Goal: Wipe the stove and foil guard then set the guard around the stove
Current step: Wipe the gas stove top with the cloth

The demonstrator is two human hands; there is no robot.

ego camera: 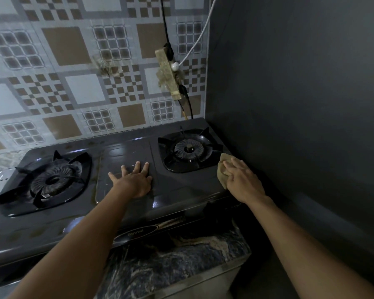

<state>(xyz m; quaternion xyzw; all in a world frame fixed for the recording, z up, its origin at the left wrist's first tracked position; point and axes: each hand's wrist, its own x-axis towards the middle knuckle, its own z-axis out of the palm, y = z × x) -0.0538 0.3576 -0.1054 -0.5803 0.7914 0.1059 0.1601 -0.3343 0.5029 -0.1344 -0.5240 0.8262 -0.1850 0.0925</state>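
Observation:
A dark two-burner gas stove (125, 152) fills the counter, with a left burner (52, 181) and a right burner (189, 148). My left hand (134, 180) lies flat with spread fingers on the stove's middle panel. My right hand (242, 182) presses a beige cloth (222, 169) onto the stove's right edge, just right of the right burner. No foil guard is in view.
A patterned tile wall (73, 83) stands behind the stove. A taped power strip (168, 72) with black and white cables hangs on it above the right burner. A dark grey wall (300, 104) runs close along the stove's right side. A marbled counter (181, 262) shows below.

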